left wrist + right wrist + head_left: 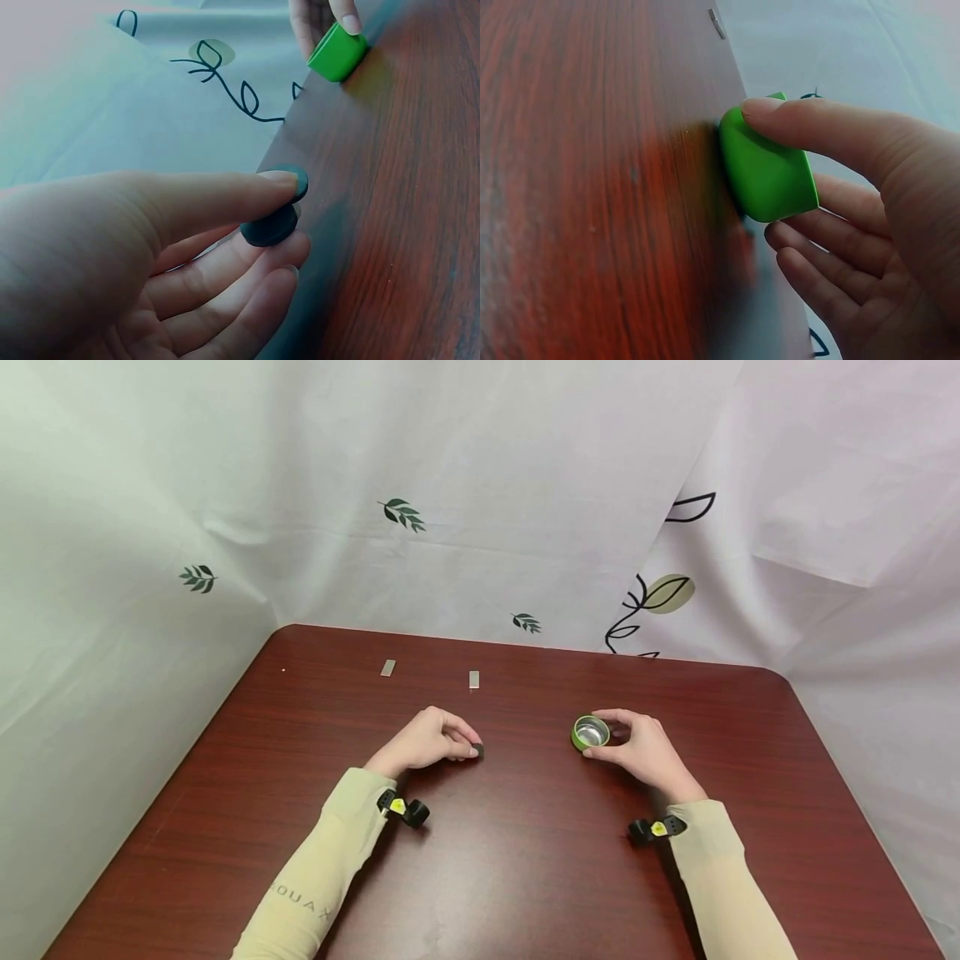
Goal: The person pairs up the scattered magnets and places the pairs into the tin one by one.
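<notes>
Between thumb and fingers, my left hand (431, 742) pinches two small dark round discs (271, 227), one overlapping the other in the left wrist view. In the head view only a dark edge shows at the fingertips. Off to the right, my right hand (647, 750) holds a small round green tin (576, 739) by its sides, thumb on the near side and fingers on the far side. Its mouth faces up, showing a shiny silver inside. In the right wrist view the tin's base (731, 169) is right at the tabletop.
Two small pale rectangular pieces (474, 679) lie toward the back of the dark red wooden table (495, 860). White cloth (465, 568) with leaf prints hangs around its back and sides. Each wrist carries a black camera mount (405, 810).
</notes>
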Tool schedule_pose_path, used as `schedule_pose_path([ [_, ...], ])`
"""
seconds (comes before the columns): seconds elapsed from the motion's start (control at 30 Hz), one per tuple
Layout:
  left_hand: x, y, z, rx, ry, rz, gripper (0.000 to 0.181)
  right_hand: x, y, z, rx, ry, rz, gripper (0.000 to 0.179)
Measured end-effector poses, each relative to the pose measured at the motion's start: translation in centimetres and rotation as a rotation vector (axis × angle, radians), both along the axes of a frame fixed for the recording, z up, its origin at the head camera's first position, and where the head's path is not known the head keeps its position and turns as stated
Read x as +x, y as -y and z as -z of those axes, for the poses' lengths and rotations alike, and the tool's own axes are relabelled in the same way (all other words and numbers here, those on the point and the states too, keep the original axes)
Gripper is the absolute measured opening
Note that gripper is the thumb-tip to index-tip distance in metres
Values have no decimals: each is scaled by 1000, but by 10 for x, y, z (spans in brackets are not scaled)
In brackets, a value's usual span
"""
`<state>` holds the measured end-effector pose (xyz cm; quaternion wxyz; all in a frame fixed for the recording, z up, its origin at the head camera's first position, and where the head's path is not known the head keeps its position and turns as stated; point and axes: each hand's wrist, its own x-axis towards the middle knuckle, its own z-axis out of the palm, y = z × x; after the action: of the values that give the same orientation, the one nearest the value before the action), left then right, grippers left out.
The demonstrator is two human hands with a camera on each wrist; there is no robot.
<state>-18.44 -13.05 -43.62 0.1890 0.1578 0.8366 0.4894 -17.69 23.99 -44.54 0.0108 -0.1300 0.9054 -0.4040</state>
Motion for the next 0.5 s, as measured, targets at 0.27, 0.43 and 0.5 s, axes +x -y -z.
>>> schedule_pose_path([
  [0.27, -4, -2, 2, 67, -7, -50, 8, 2, 3, 0, -44, 1, -18, 60],
  [0.43, -7, -5, 2, 108, -15, -73, 9, 2, 5, 2, -58, 9, -4, 62],
  [0.5, -9, -7, 1, 129, -11, -72, 10, 2, 5, 2, -61, 14, 7, 62],
])
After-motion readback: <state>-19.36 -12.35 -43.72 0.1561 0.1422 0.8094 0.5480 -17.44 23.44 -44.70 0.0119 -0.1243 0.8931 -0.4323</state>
